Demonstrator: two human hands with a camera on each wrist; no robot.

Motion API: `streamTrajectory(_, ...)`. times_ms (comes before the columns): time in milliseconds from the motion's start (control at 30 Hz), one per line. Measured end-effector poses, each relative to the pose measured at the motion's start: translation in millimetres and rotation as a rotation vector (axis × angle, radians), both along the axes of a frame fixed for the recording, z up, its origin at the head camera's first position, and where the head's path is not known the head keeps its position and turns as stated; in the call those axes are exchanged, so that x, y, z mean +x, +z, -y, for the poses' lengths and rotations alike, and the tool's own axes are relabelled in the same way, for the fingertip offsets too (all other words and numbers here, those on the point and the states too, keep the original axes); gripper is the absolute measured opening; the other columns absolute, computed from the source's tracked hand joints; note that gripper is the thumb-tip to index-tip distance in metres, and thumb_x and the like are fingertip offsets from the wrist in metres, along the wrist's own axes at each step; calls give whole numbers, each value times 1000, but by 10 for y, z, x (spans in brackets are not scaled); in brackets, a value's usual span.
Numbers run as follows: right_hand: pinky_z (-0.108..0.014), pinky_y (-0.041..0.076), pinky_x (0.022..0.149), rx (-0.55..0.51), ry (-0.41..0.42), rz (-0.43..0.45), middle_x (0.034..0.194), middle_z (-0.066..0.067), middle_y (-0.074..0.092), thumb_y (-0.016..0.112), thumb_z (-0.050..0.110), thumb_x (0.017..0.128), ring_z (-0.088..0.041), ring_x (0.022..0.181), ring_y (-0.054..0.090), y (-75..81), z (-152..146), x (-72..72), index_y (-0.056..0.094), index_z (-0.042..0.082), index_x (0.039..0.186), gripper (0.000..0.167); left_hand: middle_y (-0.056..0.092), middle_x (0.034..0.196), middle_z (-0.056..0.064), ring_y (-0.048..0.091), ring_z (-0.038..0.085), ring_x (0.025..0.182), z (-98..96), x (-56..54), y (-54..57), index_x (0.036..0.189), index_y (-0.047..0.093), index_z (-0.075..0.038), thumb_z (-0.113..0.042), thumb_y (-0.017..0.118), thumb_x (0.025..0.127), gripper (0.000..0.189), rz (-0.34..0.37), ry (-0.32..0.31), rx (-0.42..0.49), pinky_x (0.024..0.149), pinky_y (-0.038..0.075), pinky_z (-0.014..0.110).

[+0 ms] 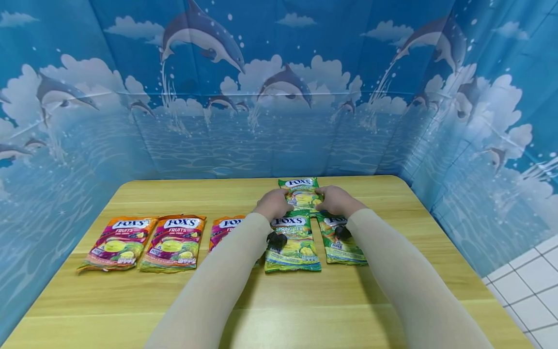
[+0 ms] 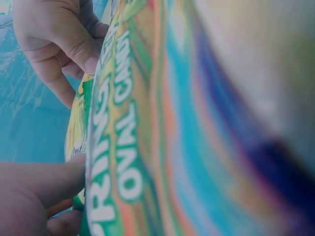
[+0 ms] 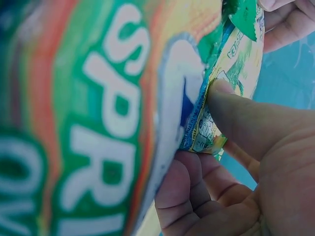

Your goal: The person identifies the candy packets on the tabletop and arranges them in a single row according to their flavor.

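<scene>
A green Fox's spring tea candy bag (image 1: 301, 193) lies at the far edge of the table, between both hands. My left hand (image 1: 274, 203) grips its left side, and my right hand (image 1: 336, 200) pinches its lower right corner between thumb and fingers, seen closely in the right wrist view. Two more green candy bags are nearer: one (image 1: 293, 247) just below the held bag, the other (image 1: 342, 247) partly under my right forearm. Large printed lettering from a nearby green bag (image 2: 128, 123) fills much of the left wrist view.
Three purple and orange Fox's fruits candy bags lie to the left: one far left (image 1: 117, 242), one beside it (image 1: 174, 242), and one (image 1: 222, 230) partly hidden by my left sleeve. A dolphin-print curtain (image 1: 279, 140) hangs behind the wooden table (image 1: 296, 310).
</scene>
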State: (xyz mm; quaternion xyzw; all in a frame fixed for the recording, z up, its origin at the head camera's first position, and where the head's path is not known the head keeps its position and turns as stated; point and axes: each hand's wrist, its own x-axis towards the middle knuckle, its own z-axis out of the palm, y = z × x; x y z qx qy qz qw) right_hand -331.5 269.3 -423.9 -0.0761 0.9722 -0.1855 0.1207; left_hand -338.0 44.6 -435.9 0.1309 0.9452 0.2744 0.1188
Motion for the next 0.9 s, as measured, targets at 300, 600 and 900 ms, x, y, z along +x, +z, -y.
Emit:
streamTrajectory(300, -48, 56, 97, -2, 1, -41, 149, -23, 59, 71, 21, 102, -37, 128, 63, 3, 9, 10, 40, 7, 163, 70, 52, 161, 4, 64, 23, 116, -15, -42, -36, 164, 41, -24, -35, 68, 104, 66, -18, 19, 16, 87, 49, 42)
streamTrajectory(600, -50, 54, 103, -59, -11, -59, 159, -21, 51, 70, 17, 103, -39, 139, 56, 25, 24, 35, 36, 7, 165, 72, 46, 165, 7, 63, 26, 114, -14, -12, -29, 163, 43, -22, -26, 69, 104, 65, -47, 24, 113, 83, 49, 42)
streamTrajectory(900, -48, 56, 93, -160, -42, -44, 150, -23, 57, 62, 12, 106, -42, 126, 60, 53, 7, 32, 37, 5, 164, 63, 47, 165, 5, 44, 15, 53, -89, -42, 7, 163, 42, -24, -21, 67, 105, 64, -25, 51, 198, 60, 45, 35)
